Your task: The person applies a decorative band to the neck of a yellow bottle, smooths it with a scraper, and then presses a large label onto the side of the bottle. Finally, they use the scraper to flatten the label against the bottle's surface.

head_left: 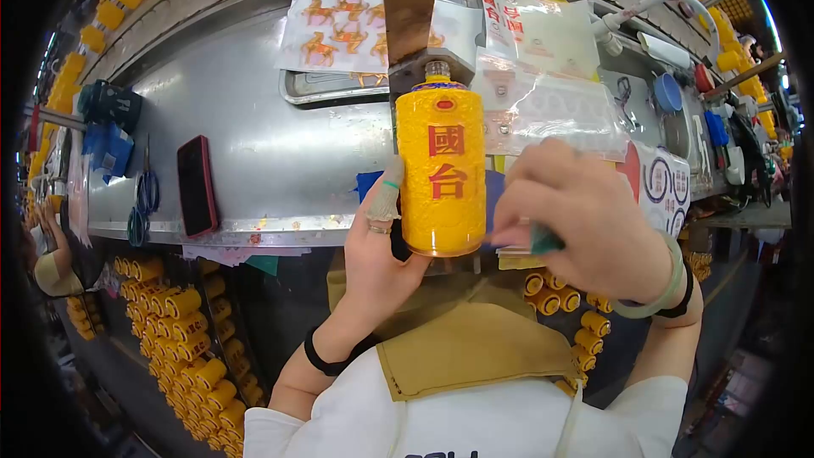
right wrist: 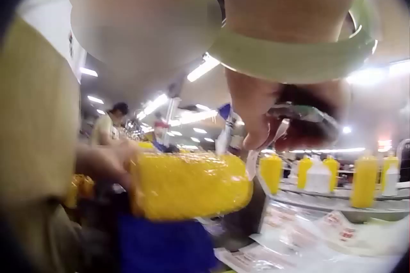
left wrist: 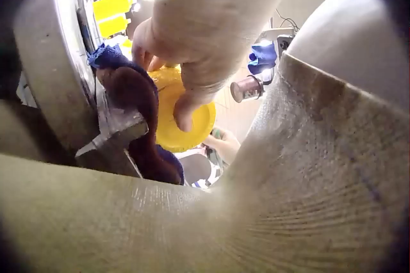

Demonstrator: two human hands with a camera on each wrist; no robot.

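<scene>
A yellow embossed bottle (head_left: 443, 174) with red characters and a bare glass neck lies in the middle of the head view, its neck pointing away from me. My left hand (head_left: 376, 267) grips it near the base, with the thumb at the bottom edge and a pale cover on one finger. The left wrist view shows that thumb across the round yellow base (left wrist: 195, 126). Right of the bottle, my right hand (head_left: 585, 216) has curled fingers around a small dark green piece (head_left: 545, 240). A thin whitish strip (right wrist: 280, 130) shows by its fingertips in the right wrist view.
Printed sheets (head_left: 543, 34) and a metal tray (head_left: 301, 89) with orange horse decals lie behind the bottle. A brown post (head_left: 409, 0) rises there. A phone (head_left: 197, 187) and scissors (head_left: 146, 187) lie on the left. Many yellow bottles (head_left: 182, 326) stand below the table edge.
</scene>
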